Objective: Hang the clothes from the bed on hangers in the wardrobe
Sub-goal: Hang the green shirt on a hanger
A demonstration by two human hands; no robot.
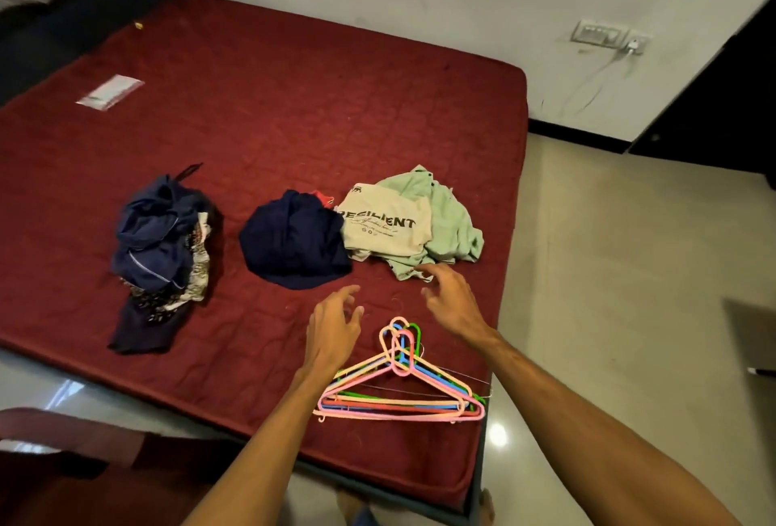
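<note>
Clothes (294,240) are lying in heaps on the maroon bed (294,105), a beige T-shirt (386,223) overlapping a green shirt (455,219). Coloured hangers (403,395) are resting near the bed's edge. Left hand (331,328) and right hand (455,305) are hovering with fingers (350,292) spread wide, holding nothing, the right just beside the green shirt.

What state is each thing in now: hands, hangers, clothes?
left hand: open, holding nothing, above the mattress
right hand: open, reaching toward the green shirt, contact unclear
hangers: stacked flat on the mattress, unused
beige T-shirt: crumpled, lying partly on the green shirt
green shirt: crumpled, unhung
navy garment: bunched, unhung
dark pile: heaped at left, untouched
</note>
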